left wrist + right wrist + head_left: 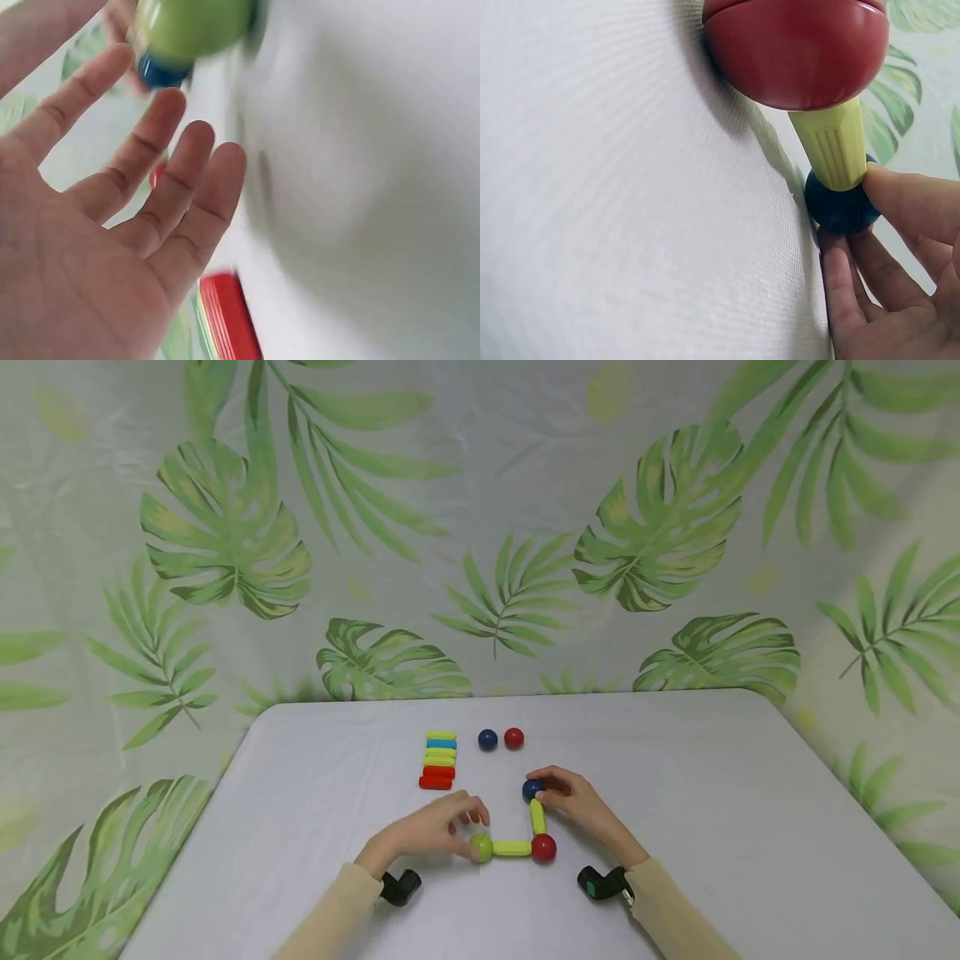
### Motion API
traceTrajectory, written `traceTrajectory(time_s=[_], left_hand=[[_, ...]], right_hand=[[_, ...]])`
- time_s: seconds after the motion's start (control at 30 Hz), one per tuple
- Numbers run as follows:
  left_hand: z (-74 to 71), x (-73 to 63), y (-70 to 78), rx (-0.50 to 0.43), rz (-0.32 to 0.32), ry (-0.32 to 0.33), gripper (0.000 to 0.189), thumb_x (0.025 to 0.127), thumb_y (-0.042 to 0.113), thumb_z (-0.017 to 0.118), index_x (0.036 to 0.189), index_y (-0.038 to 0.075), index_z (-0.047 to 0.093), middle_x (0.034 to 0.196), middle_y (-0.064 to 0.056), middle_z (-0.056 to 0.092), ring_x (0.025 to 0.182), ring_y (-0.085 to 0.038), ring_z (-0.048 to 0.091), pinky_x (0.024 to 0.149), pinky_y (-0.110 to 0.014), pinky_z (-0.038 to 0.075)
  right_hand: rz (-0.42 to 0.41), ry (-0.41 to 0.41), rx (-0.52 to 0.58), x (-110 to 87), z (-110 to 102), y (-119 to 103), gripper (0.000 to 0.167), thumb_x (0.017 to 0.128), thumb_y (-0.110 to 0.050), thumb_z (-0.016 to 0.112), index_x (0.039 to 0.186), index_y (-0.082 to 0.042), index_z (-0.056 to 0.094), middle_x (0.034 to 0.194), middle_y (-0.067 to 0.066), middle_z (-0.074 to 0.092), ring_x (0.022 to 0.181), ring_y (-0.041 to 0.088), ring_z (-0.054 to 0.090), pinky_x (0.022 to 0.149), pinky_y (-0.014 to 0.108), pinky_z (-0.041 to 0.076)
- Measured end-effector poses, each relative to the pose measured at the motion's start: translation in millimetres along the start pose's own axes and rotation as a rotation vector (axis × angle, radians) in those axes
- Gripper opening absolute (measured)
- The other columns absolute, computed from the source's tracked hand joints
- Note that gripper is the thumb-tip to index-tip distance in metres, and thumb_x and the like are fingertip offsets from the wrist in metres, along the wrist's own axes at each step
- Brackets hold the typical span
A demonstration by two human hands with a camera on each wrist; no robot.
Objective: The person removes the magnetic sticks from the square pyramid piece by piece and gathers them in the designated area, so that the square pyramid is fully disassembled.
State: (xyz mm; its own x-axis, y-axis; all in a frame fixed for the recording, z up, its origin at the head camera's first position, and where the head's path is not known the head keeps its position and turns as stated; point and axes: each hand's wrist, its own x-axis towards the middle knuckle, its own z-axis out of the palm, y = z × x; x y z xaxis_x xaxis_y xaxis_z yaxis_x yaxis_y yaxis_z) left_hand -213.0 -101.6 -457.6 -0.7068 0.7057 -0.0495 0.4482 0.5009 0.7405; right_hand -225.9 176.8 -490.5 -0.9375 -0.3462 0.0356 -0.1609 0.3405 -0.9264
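Lime-green plastic makes up the ball [482, 847] at the left end of an L-shaped chain lying on the table [750, 793], just beside the thumb of the left hand [435, 823]. That hand is spread, its fingers apart and relaxed, gripping nothing; whether the thumb actually touches the ball, I cannot tell. From the green ball a yellow rod [512, 848] runs sideways to a red ball [543, 848], which sits at the corner. There a second yellow rod [537, 817] leads away from the person, leaning slightly left, to a dark blue ball [532, 789] at the far end. The right hand [576, 800] pinches this blue ball between thumb and fingers (the right wrist view shows the thumb tip right by the rod's end).

Beyond the left hand, short rods [439, 752] lie side by side in a column: yellow, blue and two more yellow ones, with two red rods [436, 782] nearest the person. To the right of that column rest another blue ball [487, 740] and another red ball [513, 738], close together but apart. White cloth covers the table, and a leaf-printed curtain [510, 485] hangs behind it.
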Motion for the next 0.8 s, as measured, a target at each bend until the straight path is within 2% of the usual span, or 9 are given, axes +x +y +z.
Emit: traceTrajectory(time_s=[0.03,0.1,0.2,0.33,0.43,0.6,0.7,0.8], left_hand=[[5.8,0.6,4.1,0.023,0.011,-0.045,0.029,0.082,0.016,0.076,0.104,0.017,0.058,0.099,0.005,0.053,0.093,-0.014,0.051,0.08,-0.027,0.046],[14.6,3.0,7.5,0.098,0.036,-0.085,0.029,0.081,0.014,0.076,0.102,0.02,0.057,0.095,0.01,0.05,0.088,-0.008,0.049,0.077,-0.021,0.044],[19.7,5.1,9.7,0.162,0.066,-0.082,0.026,0.081,0.008,0.073,0.098,0.02,0.058,0.091,0.012,0.048,0.082,-0.005,0.046,0.073,-0.019,0.042],[17.0,7.1,8.5,0.126,0.076,-0.053,0.021,0.082,0.006,0.07,0.098,0.019,0.063,0.094,0.012,0.051,0.084,-0.006,0.048,0.075,-0.02,0.044],[12.7,14.7,4.5,0.032,0.053,0.074,0.022,0.084,0.005,0.069,0.104,0.014,0.064,0.1,0.008,0.056,0.09,-0.01,0.053,0.08,-0.023,0.047],[9.0,45.7,-1.6,-0.137,-0.066,0.4,0.029,0.085,0.003,0.071,0.111,0.008,0.06,0.113,-0.005,0.06,0.094,-0.02,0.059,0.082,-0.031,0.051],[9.8,67.6,-3.9,-0.138,-0.129,0.523,0.026,0.084,0.002,0.072,0.108,0.007,0.062,0.109,-0.01,0.057,0.089,-0.023,0.059,0.08,-0.032,0.052],[11.5,84.9,-6.5,-0.071,-0.167,0.597,0.024,0.081,0.002,0.074,0.102,0.005,0.063,0.098,-0.009,0.055,0.084,-0.022,0.057,0.077,-0.031,0.052]], right_hand=[[0.004,0.004,0.001,0.3,0.3,0.0,0.029,0.094,-0.009,0.059,0.123,-0.004,0.06,0.125,0.014,0.056,0.112,0.03,0.054,0.097,0.045,0.043],[0.006,0.008,-0.002,1.1,0.8,0.2,0.029,0.094,-0.009,0.059,0.123,-0.004,0.06,0.125,0.014,0.057,0.111,0.029,0.054,0.097,0.045,0.044],[0.006,0.009,0.002,2.4,1.1,0.2,0.029,0.094,-0.009,0.059,0.123,-0.004,0.061,0.125,0.014,0.057,0.111,0.029,0.055,0.096,0.044,0.044],[0.011,0.003,0.0,3.0,0.5,-0.3,0.029,0.094,-0.009,0.059,0.123,-0.004,0.06,0.126,0.014,0.056,0.111,0.029,0.054,0.096,0.044,0.044],[0.014,0.004,0.001,3.2,-0.2,-0.9,0.029,0.094,-0.009,0.059,0.123,-0.005,0.06,0.126,0.014,0.056,0.112,0.03,0.054,0.097,0.044,0.044],[0.01,0.002,0.015,4.2,-0.8,-1.6,0.03,0.095,-0.009,0.058,0.124,-0.005,0.06,0.127,0.015,0.055,0.112,0.03,0.054,0.096,0.044,0.044],[0.007,-0.005,0.023,4.9,-0.1,-0.4,0.03,0.095,-0.009,0.058,0.125,-0.003,0.059,0.127,0.015,0.055,0.112,0.03,0.054,0.095,0.042,0.045],[0.004,-0.013,0.031,5.8,0.7,1.7,0.031,0.095,-0.008,0.058,0.125,-0.001,0.058,0.127,0.017,0.055,0.111,0.03,0.054,0.094,0.042,0.046]])
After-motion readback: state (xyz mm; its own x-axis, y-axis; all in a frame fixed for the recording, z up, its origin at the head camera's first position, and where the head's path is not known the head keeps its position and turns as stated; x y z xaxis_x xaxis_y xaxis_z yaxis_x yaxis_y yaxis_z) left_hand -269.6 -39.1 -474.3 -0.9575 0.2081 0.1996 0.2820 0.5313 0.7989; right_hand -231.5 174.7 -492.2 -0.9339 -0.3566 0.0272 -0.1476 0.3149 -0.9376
